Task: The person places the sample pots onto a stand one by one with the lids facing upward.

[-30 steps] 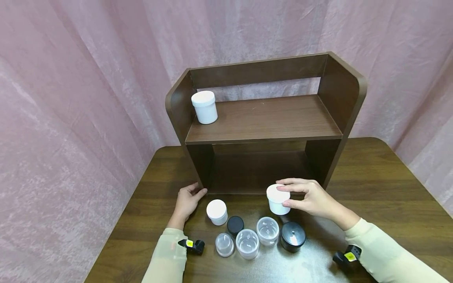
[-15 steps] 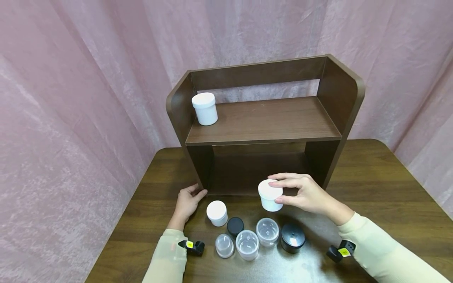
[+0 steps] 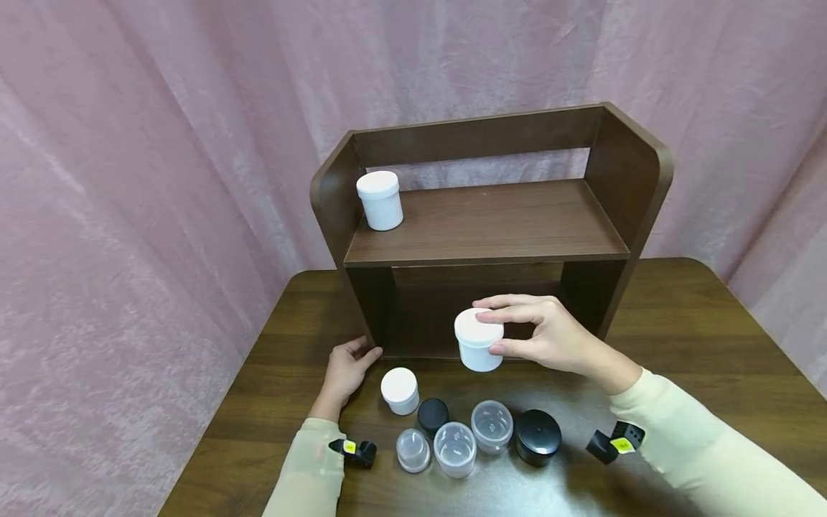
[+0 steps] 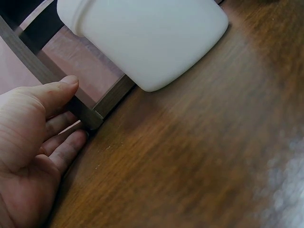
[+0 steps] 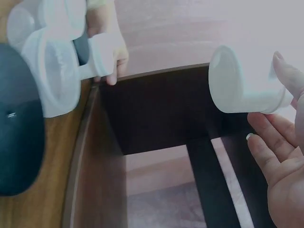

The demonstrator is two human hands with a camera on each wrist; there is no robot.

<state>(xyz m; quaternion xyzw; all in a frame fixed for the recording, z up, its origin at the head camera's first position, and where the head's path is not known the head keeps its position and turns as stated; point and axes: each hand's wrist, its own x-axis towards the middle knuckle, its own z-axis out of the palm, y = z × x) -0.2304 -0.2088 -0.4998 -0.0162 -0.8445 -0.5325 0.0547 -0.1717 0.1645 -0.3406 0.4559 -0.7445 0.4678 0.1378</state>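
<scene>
My right hand [image 3: 549,334] pinches a white lidded jar [image 3: 479,345] between thumb and fingers, in the air before the lower opening of the brown shelf [image 3: 487,222]. In the right wrist view the jar [image 5: 247,80] lies between thumb and fingertips. Down at the shelf's front left corner my left hand [image 3: 344,373] grips the edge of the side panel. The left wrist view has the thumb on one side of that panel [image 4: 85,114] and fingers on the other. Close by on the table stands a second white jar [image 3: 400,391]. Another white jar [image 3: 381,201] sits on the upper shelf's left end.
Several small containers stand near the table's front: a black-topped one [image 3: 433,415], a small clear one [image 3: 413,450], two larger clear cups [image 3: 455,450] and a black jar [image 3: 538,436]. A pink curtain [image 3: 194,143] hangs behind the wooden table [image 3: 685,323].
My right hand has lifted the white jar higher and carried it left, toward the middle of the shelf's front. The left hand keeps its place at the side panel.
</scene>
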